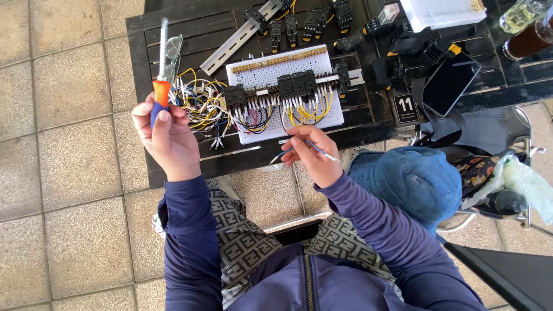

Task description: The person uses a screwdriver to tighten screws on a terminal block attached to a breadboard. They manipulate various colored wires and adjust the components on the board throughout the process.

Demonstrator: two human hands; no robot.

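My left hand is raised and grips an orange-and-blue handled screwdriver, its shaft pointing away from me. My right hand pinches a short blue wire with a white tip, just below the front edge of a white perforated board. Black relay sockets sit in a row across that board, with yellow, red and blue wires looped under them. A loose tangle of wires lies on the table left of the board, between my two hands.
The dark slatted table also carries a metal rail, more black sockets, a second white board, a phone, glasses and two drink glasses. A blue hat rests on a chair to my right.
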